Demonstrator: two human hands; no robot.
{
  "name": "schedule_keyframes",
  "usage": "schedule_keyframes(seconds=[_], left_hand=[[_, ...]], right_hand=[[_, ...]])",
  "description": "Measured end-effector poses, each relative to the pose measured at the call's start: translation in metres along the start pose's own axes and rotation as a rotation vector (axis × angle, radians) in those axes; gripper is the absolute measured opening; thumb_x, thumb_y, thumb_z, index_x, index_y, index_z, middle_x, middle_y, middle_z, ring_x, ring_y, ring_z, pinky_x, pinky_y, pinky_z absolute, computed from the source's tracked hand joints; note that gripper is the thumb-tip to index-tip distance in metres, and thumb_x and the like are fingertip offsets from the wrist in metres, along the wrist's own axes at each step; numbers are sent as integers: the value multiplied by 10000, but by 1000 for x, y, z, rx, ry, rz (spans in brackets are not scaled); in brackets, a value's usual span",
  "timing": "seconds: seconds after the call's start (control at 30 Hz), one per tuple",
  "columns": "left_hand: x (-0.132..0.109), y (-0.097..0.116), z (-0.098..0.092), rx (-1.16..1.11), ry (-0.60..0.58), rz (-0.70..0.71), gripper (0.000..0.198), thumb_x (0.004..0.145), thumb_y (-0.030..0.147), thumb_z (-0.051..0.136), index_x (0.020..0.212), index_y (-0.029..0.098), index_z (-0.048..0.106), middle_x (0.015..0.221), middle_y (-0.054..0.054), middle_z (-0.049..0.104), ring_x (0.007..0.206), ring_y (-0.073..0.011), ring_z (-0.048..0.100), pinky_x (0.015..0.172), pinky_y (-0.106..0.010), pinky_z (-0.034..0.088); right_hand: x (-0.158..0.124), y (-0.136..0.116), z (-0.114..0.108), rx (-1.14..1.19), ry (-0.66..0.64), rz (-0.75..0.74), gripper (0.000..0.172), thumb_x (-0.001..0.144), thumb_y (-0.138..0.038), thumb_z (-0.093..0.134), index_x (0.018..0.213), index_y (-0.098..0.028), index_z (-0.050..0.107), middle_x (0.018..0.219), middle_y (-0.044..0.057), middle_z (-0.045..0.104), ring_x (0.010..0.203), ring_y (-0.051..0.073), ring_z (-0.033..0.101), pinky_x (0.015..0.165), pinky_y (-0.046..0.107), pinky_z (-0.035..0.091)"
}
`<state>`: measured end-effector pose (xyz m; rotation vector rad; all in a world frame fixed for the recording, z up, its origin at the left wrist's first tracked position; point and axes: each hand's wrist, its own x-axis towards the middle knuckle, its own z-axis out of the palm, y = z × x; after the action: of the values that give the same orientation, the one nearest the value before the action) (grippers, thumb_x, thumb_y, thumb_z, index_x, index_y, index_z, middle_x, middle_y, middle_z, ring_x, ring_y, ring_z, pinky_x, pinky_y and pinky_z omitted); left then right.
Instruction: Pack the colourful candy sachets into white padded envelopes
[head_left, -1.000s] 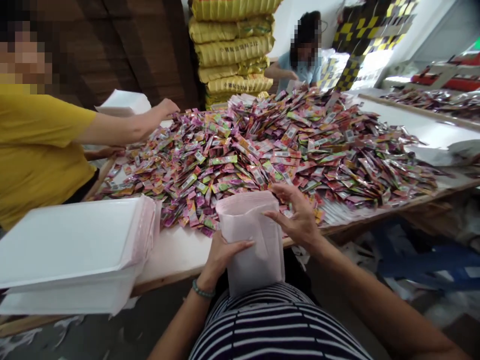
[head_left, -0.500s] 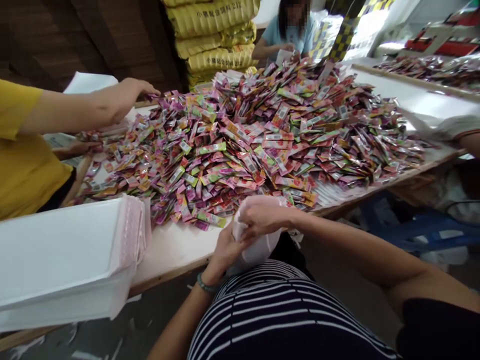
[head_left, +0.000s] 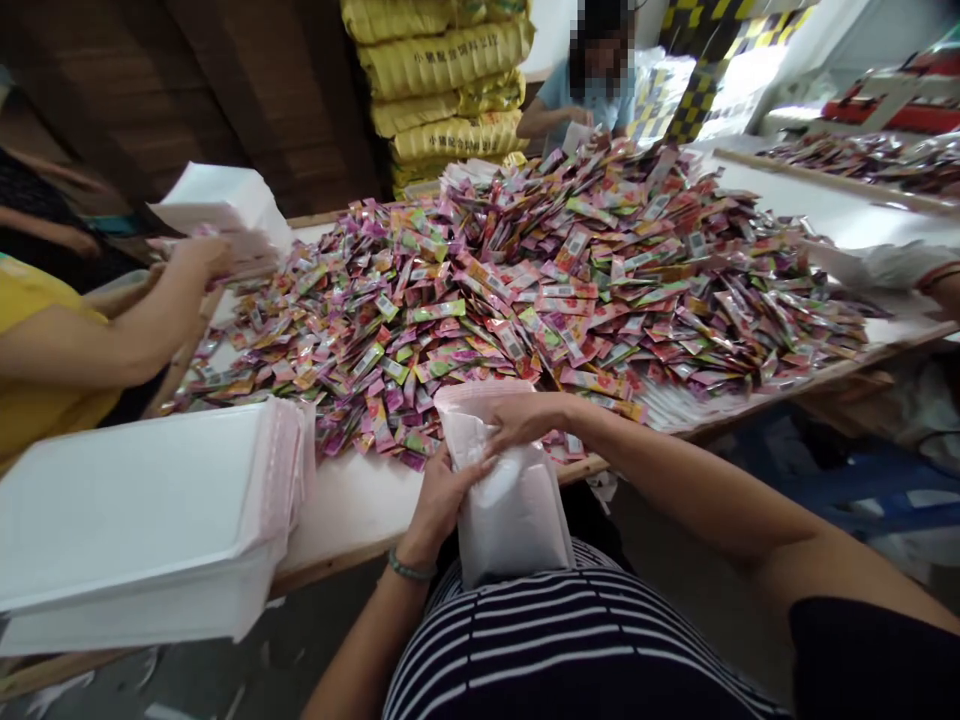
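Note:
A white padded mailer bag (head_left: pixel 514 510) stands upright against my striped shirt at the table's front edge, its pinkish flap end at the top. My left hand (head_left: pixel 446 495) grips the bag's left side, thumb across its front. Over its upper right part lies my right hand (head_left: pixel 521 418), fingers bent against the front near the flap. Whether anything is inside the bag cannot be seen. Just beyond my hands spreads a big heap of small colourful sachets (head_left: pixel 480 310), pink, purple, orange and green.
A stack of white mailers (head_left: pixel 142 500) lies at the table's (head_left: pixel 360 500) left front. At left, a co-worker in a yellow top holds sachets by a white bag (head_left: pixel 225 205). Another person sits behind the heap. A gloved hand (head_left: pixel 904 265) is at right; yellow sacks (head_left: pixel 450 55) stand behind.
The mailer has turned upright and flatter, its front now facing me, and my hands have shifted on it. The co-worker in yellow has drawn their hand back from the heap to the left.

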<state>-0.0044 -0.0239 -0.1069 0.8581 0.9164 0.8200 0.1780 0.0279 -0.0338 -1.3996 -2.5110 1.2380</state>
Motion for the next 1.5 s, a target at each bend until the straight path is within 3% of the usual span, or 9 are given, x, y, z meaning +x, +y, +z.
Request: schedule_keyframes(seconds=[0.27, 0.47, 0.63, 0.8, 0.97, 1.03, 1.17, 1.33, 1.5], left_hand=[[8, 14, -3, -2, -35, 16, 516, 563, 283, 866, 1018, 127, 680, 915, -77, 746, 749, -182, 680, 710, -277, 533], [24, 15, -3, -97, 47, 166, 512, 593, 307, 844, 1052, 180, 657, 940, -36, 738, 773, -159, 667, 704, -251, 519], [29, 19, -2, -82, 50, 200, 494, 625, 347, 819, 1063, 189, 656, 949, -34, 740, 795, -165, 671, 711, -247, 509], [26, 21, -2, -85, 18, 165, 488, 629, 346, 823, 1059, 183, 662, 944, -37, 748, 780, -160, 673, 714, -255, 515], [28, 25, -2, -90, 82, 123, 506, 582, 345, 853, 1019, 157, 677, 923, -37, 754, 791, -154, 670, 745, -261, 522], [29, 27, -5, -54, 88, 95, 538, 551, 364, 864, 1008, 147, 684, 890, -39, 756, 758, -156, 666, 724, -267, 521], [26, 32, -15, 41, 48, 51, 535, 515, 352, 882, 970, 137, 701, 931, -65, 760, 773, -168, 668, 735, -278, 524], [26, 39, -18, 122, 39, 15, 544, 448, 238, 906, 947, 150, 706, 941, -60, 760, 840, -194, 677, 792, -304, 529], [41, 36, -15, 100, 34, -28, 523, 403, 214, 903, 885, 142, 715, 849, -57, 756, 774, -191, 673, 772, -320, 523]], right_hand=[[-6, 5, -7, 7, -12, -44, 200, 798, -311, 654, 796, -129, 735, 681, 16, 658, 622, 134, 535, 600, 246, 379], [8, -15, 11, -233, 637, -83, 253, 947, -237, 473, 1059, -157, 686, 1029, 92, 691, 888, 176, 601, 765, 273, 415], [36, -23, 25, -442, 607, -113, 183, 901, -123, 481, 939, -136, 660, 990, 120, 661, 901, 194, 581, 776, 291, 423], [37, -1, 14, 236, 1088, -88, 198, 929, -279, 440, 856, -175, 592, 819, 55, 638, 756, 158, 573, 728, 281, 450], [-66, 24, -9, 831, 1425, -176, 198, 905, -432, 501, 931, -242, 551, 650, -45, 567, 532, 101, 507, 513, 210, 411], [-122, 33, 1, 661, 1341, 24, 226, 859, -466, 589, 908, -246, 604, 568, -59, 533, 439, 89, 428, 430, 200, 333], [-174, 44, 45, 252, 689, 442, 301, 728, -503, 708, 849, -231, 747, 710, 28, 707, 642, 193, 625, 617, 297, 489], [-89, 47, 71, 846, 714, 247, 646, 642, -432, 777, 1233, -213, 635, 1123, 70, 710, 989, 243, 661, 831, 357, 527], [-14, 55, 69, 1299, 620, 174, 477, 435, -324, 880, 844, -138, 721, 854, 54, 738, 749, 204, 668, 730, 340, 533]])
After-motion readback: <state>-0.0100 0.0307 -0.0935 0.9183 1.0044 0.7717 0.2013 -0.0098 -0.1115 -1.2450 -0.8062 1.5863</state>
